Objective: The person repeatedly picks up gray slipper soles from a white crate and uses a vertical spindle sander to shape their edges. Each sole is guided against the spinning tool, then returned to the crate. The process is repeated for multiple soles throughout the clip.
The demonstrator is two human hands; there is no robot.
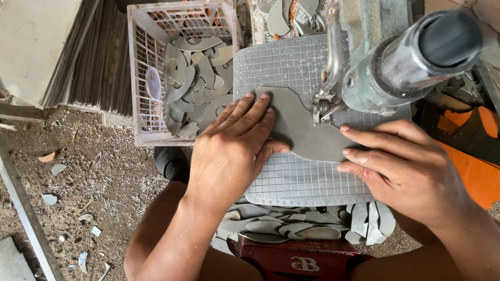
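Grey curved sheet (307, 132) pressed flat under left hand (234, 148), right hand (401, 166).

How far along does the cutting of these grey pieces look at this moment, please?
Done, apparently: many curved grey offcuts fill the plastic crate, and more cut pieces lie below the gridded plate. In hand: the left hand and right hand press a grey sheet piece flat against the cutting machine. Left: part of its outline looks uncut; further stock can't be judged.

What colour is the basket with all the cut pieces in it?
The basket is pale pinkish-white plastic lattice, seen best in the head view.
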